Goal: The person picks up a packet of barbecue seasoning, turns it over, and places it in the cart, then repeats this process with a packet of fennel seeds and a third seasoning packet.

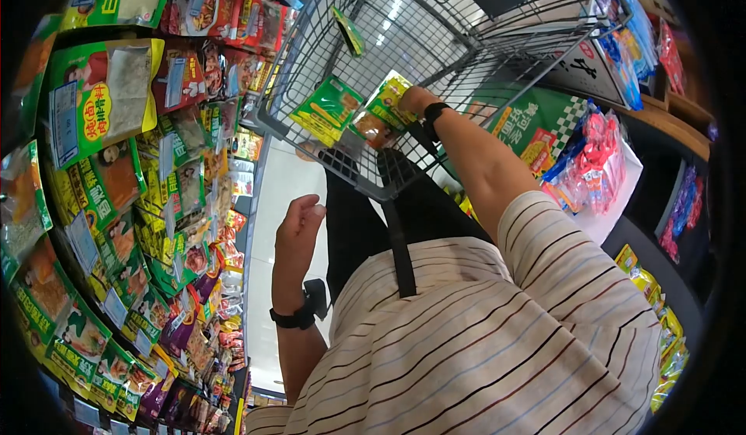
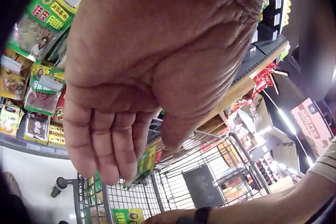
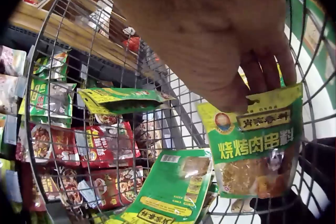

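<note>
- The right hand's (image 3: 210,35) fingers (image 3: 268,71) and thumb pinch the top edge of a seasoning packet (image 3: 254,148), which hangs inside the shopping cart (image 1: 466,54).
- This packet is a flat, glossy plastic pouch. It has a yellow top band, a green face with white characters, and a clear window showing brownish powder.
- The cart is a basket of thin metal wire in an open grid, tilted in the head view.
- A second green packet (image 3: 168,187) lies flat low in the basket, just beside the held one. It is rectangular, with a white barcode label.
- A yellow-green pouch (image 3: 123,100) lies farther back in the basket, apart from both.
- The left hand (image 2: 152,66) is outside the cart, well apart from it. Its fingers (image 2: 105,140) are loosely bent and hold nothing.
- Each wrist wears a black band.
- The hanging packets (image 1: 101,101) on the shelves beside the left hand are shiny pouches in green, red and yellow, packed in overlapping rows.
</note>
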`<control>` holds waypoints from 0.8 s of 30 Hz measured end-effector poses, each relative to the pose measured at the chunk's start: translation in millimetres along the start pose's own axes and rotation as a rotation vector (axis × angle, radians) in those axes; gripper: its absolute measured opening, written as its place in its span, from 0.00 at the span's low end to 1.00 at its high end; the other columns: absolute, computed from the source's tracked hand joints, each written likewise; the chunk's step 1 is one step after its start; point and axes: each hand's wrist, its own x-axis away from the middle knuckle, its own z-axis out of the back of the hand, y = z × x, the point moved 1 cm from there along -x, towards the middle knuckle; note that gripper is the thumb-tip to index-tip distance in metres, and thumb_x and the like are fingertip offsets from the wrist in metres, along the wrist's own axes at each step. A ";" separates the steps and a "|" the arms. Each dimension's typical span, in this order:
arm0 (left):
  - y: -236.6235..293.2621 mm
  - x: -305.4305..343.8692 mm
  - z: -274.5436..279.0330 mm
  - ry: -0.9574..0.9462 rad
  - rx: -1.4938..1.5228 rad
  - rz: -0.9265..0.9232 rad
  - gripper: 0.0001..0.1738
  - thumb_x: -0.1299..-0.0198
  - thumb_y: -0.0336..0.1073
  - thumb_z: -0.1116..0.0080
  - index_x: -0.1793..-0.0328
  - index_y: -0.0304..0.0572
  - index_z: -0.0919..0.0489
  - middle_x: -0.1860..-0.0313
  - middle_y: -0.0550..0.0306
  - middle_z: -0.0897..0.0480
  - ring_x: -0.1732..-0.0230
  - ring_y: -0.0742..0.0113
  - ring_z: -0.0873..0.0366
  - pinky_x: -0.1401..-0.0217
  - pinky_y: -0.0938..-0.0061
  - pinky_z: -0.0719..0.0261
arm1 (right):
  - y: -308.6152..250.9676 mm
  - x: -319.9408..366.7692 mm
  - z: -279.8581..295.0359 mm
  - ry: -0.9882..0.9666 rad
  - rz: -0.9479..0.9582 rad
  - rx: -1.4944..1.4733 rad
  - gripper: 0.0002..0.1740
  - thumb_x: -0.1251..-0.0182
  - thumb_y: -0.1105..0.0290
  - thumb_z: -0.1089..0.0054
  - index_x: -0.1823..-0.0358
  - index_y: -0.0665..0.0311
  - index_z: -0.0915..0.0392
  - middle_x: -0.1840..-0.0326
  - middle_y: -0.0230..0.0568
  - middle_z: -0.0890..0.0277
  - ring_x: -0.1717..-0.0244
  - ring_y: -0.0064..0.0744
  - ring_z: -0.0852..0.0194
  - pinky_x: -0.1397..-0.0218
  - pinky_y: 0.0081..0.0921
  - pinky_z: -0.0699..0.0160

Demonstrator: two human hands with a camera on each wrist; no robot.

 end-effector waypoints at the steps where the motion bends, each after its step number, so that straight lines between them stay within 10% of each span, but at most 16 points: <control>1: 0.3 1.3 0.4 0.001 0.003 0.000 0.22 0.30 0.43 0.44 0.37 0.34 0.23 0.53 0.56 0.16 0.49 0.70 0.21 0.43 0.73 0.26 | -0.5 -4.2 -3.0 -0.036 0.023 0.047 0.28 0.39 0.53 0.38 0.48 0.69 0.16 0.47 0.54 0.16 0.47 0.46 0.15 0.47 0.39 0.17; 7: -0.3 7.9 1.3 -0.005 -0.015 -0.030 0.22 0.30 0.42 0.45 0.37 0.34 0.23 0.51 0.54 0.15 0.48 0.68 0.20 0.41 0.72 0.26 | -14.1 13.1 -4.0 -0.177 0.237 0.110 0.29 0.40 0.50 0.37 0.49 0.71 0.16 0.48 0.50 0.16 0.46 0.46 0.16 0.47 0.40 0.15; 24: 61.0 34.3 15.6 0.254 -0.032 -0.565 0.22 0.29 0.42 0.41 0.36 0.36 0.24 0.44 0.51 0.18 0.43 0.63 0.20 0.38 0.69 0.25 | -86.6 268.7 113.8 -0.556 0.798 -0.948 0.20 0.34 0.69 0.45 0.44 0.71 0.22 0.50 0.38 0.17 0.55 0.24 0.20 0.48 0.23 0.20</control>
